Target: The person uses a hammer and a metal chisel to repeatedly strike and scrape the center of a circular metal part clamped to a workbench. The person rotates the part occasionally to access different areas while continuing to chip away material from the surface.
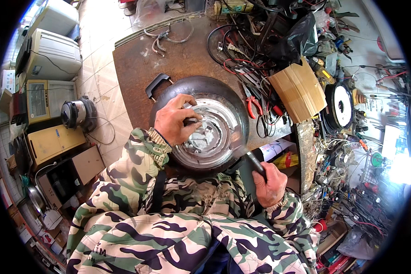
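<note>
A dark round pan (233, 98) lies on the brown workbench with its bare, ringed silver base (219, 156) facing up. One black side handle (156, 85) sticks out at its far left. My left hand (174, 119) is closed over the base's left part, pinching a short metal piece (192, 121) that looks like a punch or chisel; its lower end is hard to see. My right hand (269, 185) grips the dark handle of a hammer (255, 163) at the pan's near right. Motion blurs the hammer's head, close to the pan's rim.
Right of the pan lie red-handled pliers (253, 104), tangled cables (235, 52) and a cardboard box (298, 91). Scrap wire (164, 36) rests on the workbench's (132, 59) far side. On the floor at left stand a rice cooker (74, 113) and several appliances.
</note>
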`<state>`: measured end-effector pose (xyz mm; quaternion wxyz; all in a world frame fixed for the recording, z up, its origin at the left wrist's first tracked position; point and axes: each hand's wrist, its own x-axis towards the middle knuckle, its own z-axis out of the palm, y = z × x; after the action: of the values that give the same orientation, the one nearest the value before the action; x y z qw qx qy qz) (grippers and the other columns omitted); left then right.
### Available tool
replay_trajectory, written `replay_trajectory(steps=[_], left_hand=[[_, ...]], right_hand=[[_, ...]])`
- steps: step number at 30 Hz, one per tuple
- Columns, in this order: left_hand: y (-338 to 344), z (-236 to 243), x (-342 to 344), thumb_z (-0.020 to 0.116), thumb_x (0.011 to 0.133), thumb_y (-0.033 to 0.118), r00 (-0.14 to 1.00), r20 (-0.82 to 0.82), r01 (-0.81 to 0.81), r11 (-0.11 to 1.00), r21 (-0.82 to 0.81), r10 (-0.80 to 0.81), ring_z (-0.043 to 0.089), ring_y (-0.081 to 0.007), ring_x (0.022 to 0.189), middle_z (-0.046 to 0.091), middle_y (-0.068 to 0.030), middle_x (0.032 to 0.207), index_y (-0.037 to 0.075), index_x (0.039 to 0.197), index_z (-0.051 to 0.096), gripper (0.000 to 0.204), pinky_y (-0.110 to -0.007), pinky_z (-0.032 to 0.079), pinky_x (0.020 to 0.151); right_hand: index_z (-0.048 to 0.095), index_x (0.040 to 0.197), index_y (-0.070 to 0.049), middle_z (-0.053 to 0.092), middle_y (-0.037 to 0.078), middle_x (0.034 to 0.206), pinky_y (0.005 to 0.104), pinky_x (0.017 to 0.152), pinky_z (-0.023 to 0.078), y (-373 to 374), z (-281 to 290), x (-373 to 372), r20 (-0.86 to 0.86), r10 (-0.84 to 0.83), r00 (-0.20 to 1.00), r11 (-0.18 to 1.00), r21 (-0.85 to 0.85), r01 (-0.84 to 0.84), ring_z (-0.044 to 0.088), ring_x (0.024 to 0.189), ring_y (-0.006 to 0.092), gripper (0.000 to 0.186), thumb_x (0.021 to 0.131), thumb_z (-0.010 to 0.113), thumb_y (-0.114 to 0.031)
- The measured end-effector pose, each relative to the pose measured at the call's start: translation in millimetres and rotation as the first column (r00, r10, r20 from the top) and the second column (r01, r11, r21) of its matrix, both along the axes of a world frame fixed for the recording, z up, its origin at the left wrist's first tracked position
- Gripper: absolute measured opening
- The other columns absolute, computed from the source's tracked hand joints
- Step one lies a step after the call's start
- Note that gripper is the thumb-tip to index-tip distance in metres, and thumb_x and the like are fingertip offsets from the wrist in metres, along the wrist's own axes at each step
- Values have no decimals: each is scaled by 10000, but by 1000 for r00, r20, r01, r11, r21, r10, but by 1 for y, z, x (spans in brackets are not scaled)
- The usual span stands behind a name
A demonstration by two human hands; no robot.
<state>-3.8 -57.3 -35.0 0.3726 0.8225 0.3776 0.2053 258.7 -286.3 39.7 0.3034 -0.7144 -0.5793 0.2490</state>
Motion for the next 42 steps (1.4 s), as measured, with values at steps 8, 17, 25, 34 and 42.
replay_trajectory(steps=[8, 17, 25, 34, 42], left_hand=[[-4, 0, 6, 916, 732, 88, 996, -67, -49, 998, 27, 51, 701, -265, 1070, 681, -50, 1203, 112, 941, 845, 223, -385, 590, 905], [-72, 37, -38, 817, 981, 151, 457, 144, -889, 454, 51, 878, 644, -141, 820, 694, -58, 939, 46, 1075, 810, 141, -310, 523, 708], [-260, -37, -45, 628, 1098, 478, 186, -428, -907, -13, -421, 885, 620, -136, 713, 701, -45, 802, -6, 1077, 761, 502, -351, 492, 645], [-255, -38, -21, 626, 1115, 234, -204, -39, -785, -187, -591, 978, 562, -67, 756, 709, 6, 957, 6, 1207, 736, 269, -259, 479, 700], [-177, 95, -24, 641, 1125, 139, 86, 381, -877, 252, -409, 920, 672, -117, 962, 718, -78, 1251, 16, 1305, 702, 227, -263, 538, 874]], right_hand=[[674, 970, 5, 587, -18, 695, 281, 583, 416, 0, -4, 3, -375, -348, 859, 925, -288, 249, 492, 655, 56, 204, 999, 773, -170], [709, 1168, 2, 714, 132, 924, 371, 759, 555, 152, -97, 59, -444, 111, 889, 972, -136, -189, 682, 808, 219, 257, 1032, 738, -213], [690, 1326, 13, 757, 144, 1116, 369, 883, 564, 238, -133, 32, -455, 299, 839, 904, -147, -402, 717, 969, 246, 436, 1018, 784, -281], [703, 1262, 26, 737, 49, 945, 322, 784, 534, 245, -119, 24, -418, 318, 851, 863, -244, -442, 632, 837, 141, 393, 1043, 765, -294], [688, 1057, 4, 714, 74, 862, 316, 646, 517, 202, -89, 28, -421, 282, 862, 922, -129, -364, 669, 710, 157, 248, 1072, 719, -242]])
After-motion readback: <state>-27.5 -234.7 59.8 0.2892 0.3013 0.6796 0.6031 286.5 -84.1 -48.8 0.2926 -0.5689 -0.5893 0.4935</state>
